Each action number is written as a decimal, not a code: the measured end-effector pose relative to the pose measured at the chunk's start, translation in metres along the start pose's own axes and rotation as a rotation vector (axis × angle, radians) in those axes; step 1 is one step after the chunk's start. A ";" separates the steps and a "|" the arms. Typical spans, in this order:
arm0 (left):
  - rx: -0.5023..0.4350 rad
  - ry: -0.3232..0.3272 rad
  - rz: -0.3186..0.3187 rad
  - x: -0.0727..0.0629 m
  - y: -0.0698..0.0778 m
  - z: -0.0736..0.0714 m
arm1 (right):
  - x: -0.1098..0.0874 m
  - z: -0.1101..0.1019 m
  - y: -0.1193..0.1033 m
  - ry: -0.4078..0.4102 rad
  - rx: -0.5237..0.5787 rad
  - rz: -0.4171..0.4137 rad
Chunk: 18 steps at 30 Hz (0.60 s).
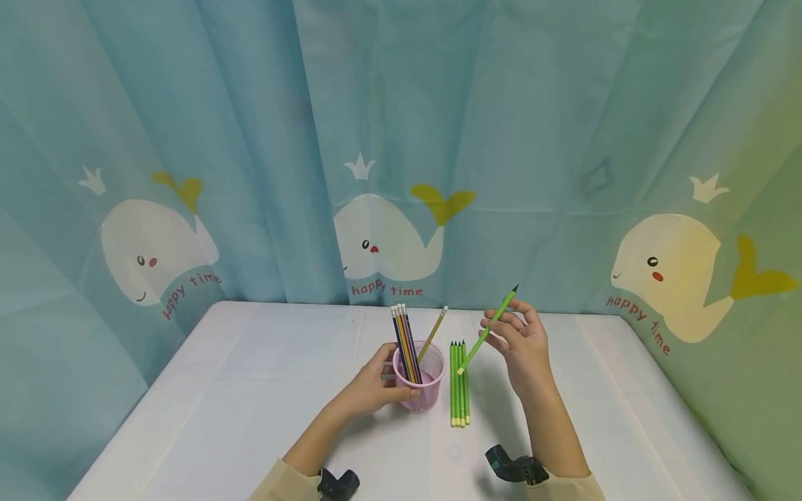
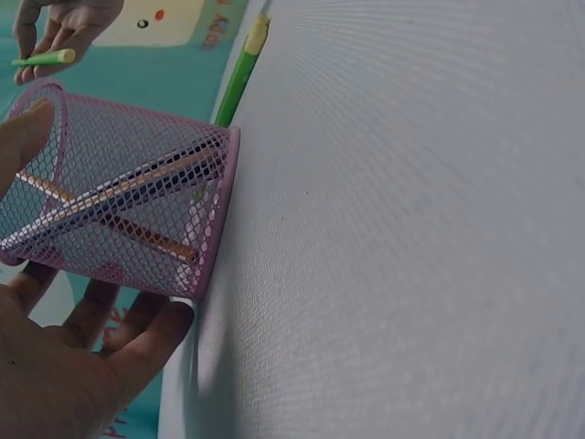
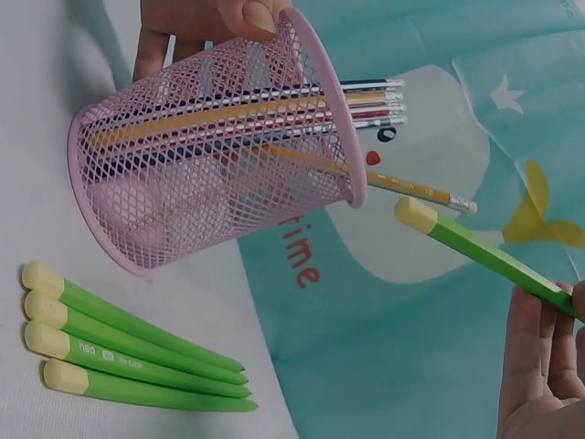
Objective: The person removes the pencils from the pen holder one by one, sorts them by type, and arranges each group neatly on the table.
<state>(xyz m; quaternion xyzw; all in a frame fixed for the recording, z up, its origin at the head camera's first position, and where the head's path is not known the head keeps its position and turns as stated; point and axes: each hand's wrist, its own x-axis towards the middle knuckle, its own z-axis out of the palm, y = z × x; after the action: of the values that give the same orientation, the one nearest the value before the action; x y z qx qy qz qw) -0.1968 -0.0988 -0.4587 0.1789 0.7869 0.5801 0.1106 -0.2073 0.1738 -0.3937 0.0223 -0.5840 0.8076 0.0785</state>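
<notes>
My left hand (image 1: 374, 386) grips a pink mesh pencil cup (image 1: 426, 399), thumb in front and fingers round the far side. Inside the cup, several dark and coloured pencils (image 3: 238, 114) with white ends lean together, while one yellow pencil (image 1: 434, 332) leans apart from them. Between thumb and fingers, my right hand (image 1: 525, 342) pinches a green pencil (image 1: 491, 327) in the air, its dark point up and its pale yellow end down toward the cup's right side. Several more green pencils (image 3: 146, 352) lie side by side on the table, just right of the cup.
The white table (image 1: 250, 390) runs back to a blue-green curtain (image 1: 539, 139) printed with white whales. A dark wrist camera (image 1: 515, 466) sits by the right forearm, and another dark camera (image 1: 338, 485) by the left sleeve.
</notes>
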 end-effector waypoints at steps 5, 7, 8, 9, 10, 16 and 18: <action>-0.013 -0.004 0.004 -0.001 -0.001 0.000 | 0.001 -0.002 0.001 0.008 -0.003 0.008; -0.018 -0.007 0.011 -0.001 -0.001 0.000 | 0.001 -0.003 0.002 0.017 -0.008 0.011; -0.023 -0.007 0.009 -0.001 -0.001 0.000 | 0.001 -0.004 0.002 0.020 -0.014 0.014; -0.024 -0.007 0.010 -0.001 0.000 0.000 | 0.001 -0.005 0.003 0.020 -0.021 0.015; -0.024 -0.007 0.011 -0.001 0.000 0.000 | 0.001 -0.005 0.003 0.021 -0.029 0.019; -0.022 -0.007 0.009 0.000 0.000 0.000 | 0.004 -0.010 0.006 0.021 -0.063 0.039; -0.013 -0.010 0.008 0.001 0.000 -0.001 | 0.005 -0.011 0.008 0.018 -0.069 0.048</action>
<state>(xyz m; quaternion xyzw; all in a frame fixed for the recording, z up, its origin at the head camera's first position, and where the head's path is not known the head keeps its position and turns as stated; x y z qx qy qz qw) -0.1977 -0.0990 -0.4586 0.1843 0.7819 0.5847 0.1133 -0.2127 0.1824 -0.4036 -0.0017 -0.6112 0.7888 0.0653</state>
